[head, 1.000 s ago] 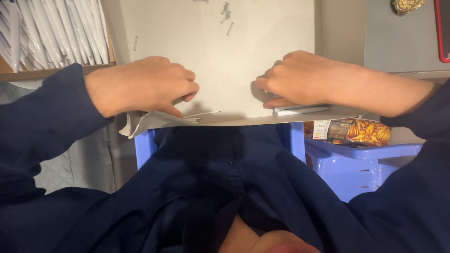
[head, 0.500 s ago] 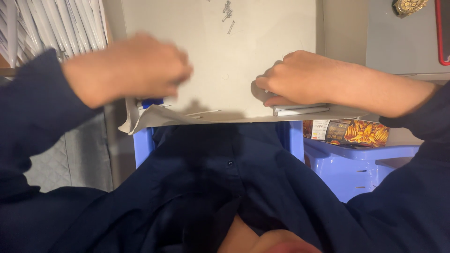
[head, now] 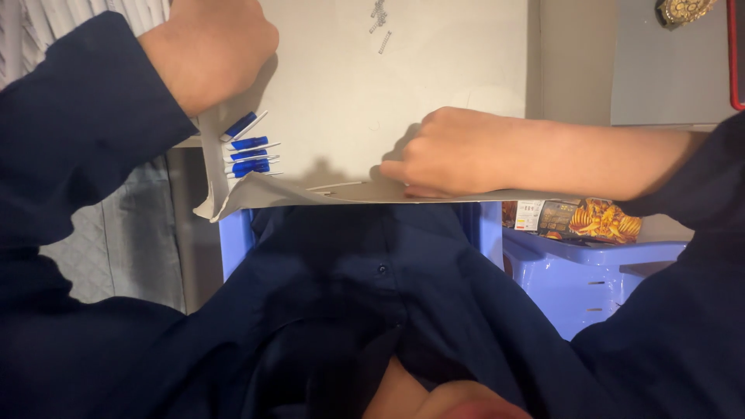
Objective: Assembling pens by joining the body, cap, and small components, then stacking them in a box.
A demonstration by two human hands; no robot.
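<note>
Large pale grey cardboard sheet [head: 403,85]: flat on the tabletop, near edge overhanging.
Left hand [head: 213,50]: curled into a fist at the sheet's left edge, above blue-and-white folded tabs [head: 247,146]; what it pinches cannot be told.
Right hand [head: 458,151]: fingers together, pressed flat on the sheet's near edge.
Blue plastic stool [head: 574,271]: lower right.

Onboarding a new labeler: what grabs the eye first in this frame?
The blue-and-white tabs fanned along the left edge of the grey board, just below the raised left hand. Next, the right hand pressed flat on the board's near edge. At right, a colourful snack packet sits above a blue plastic stool.
</note>
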